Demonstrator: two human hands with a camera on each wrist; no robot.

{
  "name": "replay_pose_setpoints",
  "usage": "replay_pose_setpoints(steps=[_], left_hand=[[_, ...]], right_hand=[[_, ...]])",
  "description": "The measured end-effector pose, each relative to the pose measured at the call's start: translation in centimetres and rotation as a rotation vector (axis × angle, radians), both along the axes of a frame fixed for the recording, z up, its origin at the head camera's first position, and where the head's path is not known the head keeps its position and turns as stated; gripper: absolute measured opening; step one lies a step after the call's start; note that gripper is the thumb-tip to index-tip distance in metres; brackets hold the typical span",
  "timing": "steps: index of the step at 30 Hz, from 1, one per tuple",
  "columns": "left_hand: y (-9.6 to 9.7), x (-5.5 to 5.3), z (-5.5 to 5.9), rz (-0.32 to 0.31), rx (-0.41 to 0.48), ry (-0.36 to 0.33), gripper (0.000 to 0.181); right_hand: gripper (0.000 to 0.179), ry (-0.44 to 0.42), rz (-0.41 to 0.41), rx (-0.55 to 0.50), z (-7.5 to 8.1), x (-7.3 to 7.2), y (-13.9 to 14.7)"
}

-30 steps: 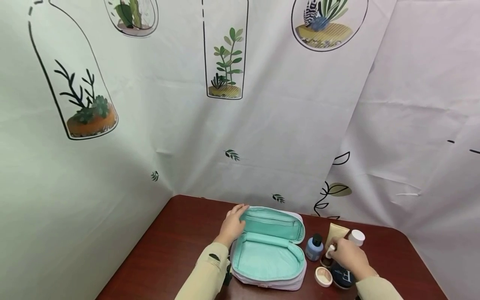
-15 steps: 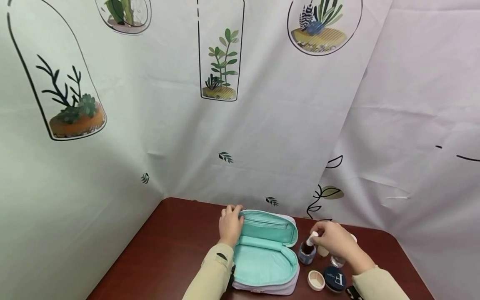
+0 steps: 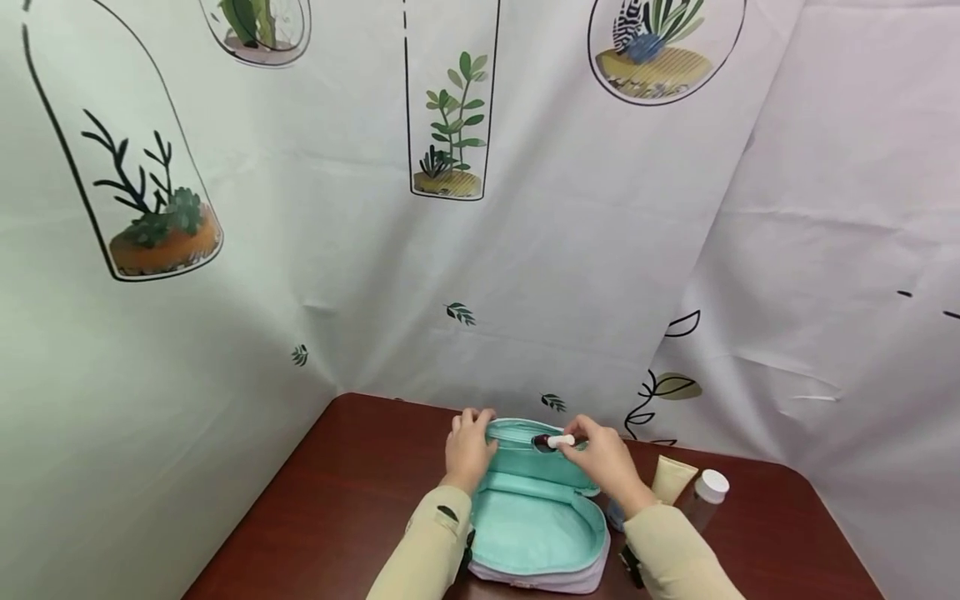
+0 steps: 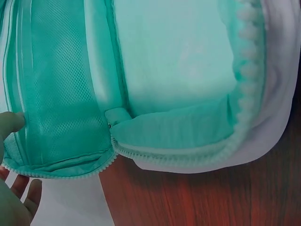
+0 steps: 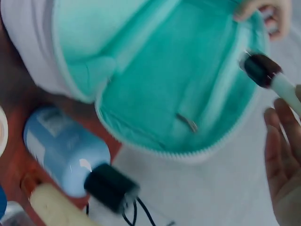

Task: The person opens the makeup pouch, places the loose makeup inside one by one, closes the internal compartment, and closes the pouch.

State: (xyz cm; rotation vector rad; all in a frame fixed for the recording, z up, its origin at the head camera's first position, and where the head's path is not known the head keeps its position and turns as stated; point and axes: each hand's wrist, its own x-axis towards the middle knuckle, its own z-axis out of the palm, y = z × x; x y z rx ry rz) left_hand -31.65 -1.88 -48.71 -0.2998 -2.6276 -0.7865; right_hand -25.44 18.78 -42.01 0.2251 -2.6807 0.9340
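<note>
A lilac cosmetic bag with a mint lining (image 3: 536,533) lies unzipped, its lid raised at the back. My left hand (image 3: 467,454) grips the lid's left edge, thumb inside and fingers behind. In my right hand (image 3: 606,460) I pinch a small dark-red bottle (image 5: 261,69) by its white cap. The bottle is tilted sideways over the lid's inner pocket (image 4: 61,80), near its zipper band. A metal zipper pull (image 5: 187,122) hangs on that pocket. The main compartment (image 4: 174,52) shows only bare lining.
Right of the bag stand a blue bottle with a black cap (image 5: 66,148), a cream tube (image 3: 672,480) and a clear container with a white cap (image 3: 709,490). My right sleeve (image 3: 671,546) covers part of the table there. A printed cloth (image 3: 360,250) hangs behind the table.
My right hand has lifted the small bottle from among the cosmetics and carried it left, past the blue bottle, to the bag's lid. My left hand stays on the lid edge.
</note>
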Motion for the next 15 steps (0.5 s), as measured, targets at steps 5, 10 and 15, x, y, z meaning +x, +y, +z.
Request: replay_pose_setpoints(steps=[5, 10, 15], left_hand=[[0.1, 0.1, 0.1, -0.010, -0.022, 0.004, 0.042], [0.1, 0.3, 0.1, -0.003, -0.039, -0.007, 0.042], [-0.5, 0.2, 0.3, -0.032, -0.020, -0.002, 0.033]], right_hand=[[0.016, 0.112, 0.004, 0.062, -2.0, -0.9, -1.5], [0.017, 0.188, 0.008, 0.118, -3.3, -1.2, -2.3], [0.015, 0.098, -0.002, 0.062, -3.3, -1.5, -3.0]])
